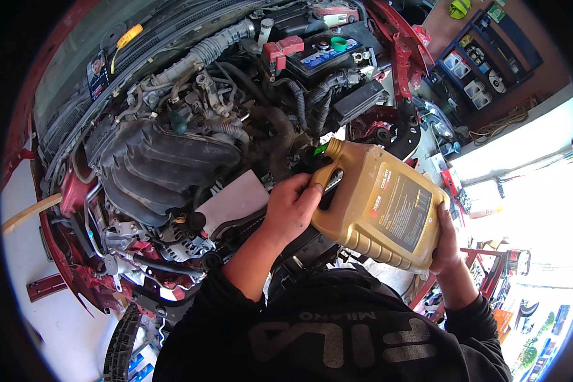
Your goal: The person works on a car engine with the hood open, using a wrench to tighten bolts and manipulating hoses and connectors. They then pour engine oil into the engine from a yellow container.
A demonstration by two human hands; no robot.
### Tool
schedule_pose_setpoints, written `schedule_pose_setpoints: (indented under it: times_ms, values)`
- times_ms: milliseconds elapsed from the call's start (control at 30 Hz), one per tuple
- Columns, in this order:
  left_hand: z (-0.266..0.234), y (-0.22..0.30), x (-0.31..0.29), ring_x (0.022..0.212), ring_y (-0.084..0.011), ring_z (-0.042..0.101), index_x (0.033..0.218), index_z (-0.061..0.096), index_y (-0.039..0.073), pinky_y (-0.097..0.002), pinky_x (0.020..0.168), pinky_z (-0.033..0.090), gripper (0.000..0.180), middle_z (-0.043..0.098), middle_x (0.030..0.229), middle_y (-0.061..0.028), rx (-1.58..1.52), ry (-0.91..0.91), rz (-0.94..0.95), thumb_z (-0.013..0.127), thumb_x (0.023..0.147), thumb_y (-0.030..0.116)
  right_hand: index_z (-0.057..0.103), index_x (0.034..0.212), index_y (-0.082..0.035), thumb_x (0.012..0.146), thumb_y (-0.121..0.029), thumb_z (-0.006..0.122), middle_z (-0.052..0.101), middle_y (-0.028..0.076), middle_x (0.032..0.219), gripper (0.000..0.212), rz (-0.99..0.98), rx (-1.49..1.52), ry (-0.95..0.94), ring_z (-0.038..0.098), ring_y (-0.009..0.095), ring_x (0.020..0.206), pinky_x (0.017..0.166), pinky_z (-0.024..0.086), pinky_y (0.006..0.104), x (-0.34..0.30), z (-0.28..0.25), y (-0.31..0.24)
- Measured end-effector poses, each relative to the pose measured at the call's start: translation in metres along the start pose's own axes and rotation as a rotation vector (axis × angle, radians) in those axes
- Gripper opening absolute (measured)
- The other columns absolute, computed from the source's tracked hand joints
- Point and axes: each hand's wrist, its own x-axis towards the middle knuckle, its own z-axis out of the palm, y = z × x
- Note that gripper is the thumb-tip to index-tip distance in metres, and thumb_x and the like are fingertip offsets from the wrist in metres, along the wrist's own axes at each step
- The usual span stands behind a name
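I hold a gold plastic coolant jug (pixel 388 216) tilted over the front of an open engine bay, its neck pointing to the upper left. My left hand (pixel 293 207) is closed around its side handle. My right hand (pixel 447 245) grips the bottom end, thumb along the label side. Bright green liquid (pixel 321 150) shows at the mouth of the jug; the opening under it is hidden from view. Nearest my left hand are a black curved hose (pixel 280 143) and a pale flat panel (pixel 234 198).
A dark ribbed engine cover (pixel 165 165) fills the left of the bay. A battery (pixel 325 54) carries a green cap (pixel 339 44) beside a red terminal cover (pixel 282 51). A phone (pixel 98 73) and a yellow-handled tool (pixel 130 36) rest near the windscreen. A blue rack (pixel 490 51) holds several bottles.
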Motion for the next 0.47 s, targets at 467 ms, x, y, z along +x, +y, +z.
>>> schedule_pose_setpoints:
  times_ms: [467]
  values:
    - [0.0000, -0.0040, 0.0008, 0.069, -0.0124, 0.056, 0.094, 0.070, -0.002, -0.0361, 0.065, 0.045, 0.026, 0.063, 0.074, -0.0031, 0.023, 0.004, 0.017, 0.066, 0.107, 0.021, 0.050, 0.165, -0.003, 0.113, -0.068, 0.059, 0.072, 0.018, 0.146, 0.084, 0.011, 0.007, 0.001, 0.077, 0.030, 0.127, 0.108, 0.066, 0.0471, -0.0008, 0.0017, -0.0008]
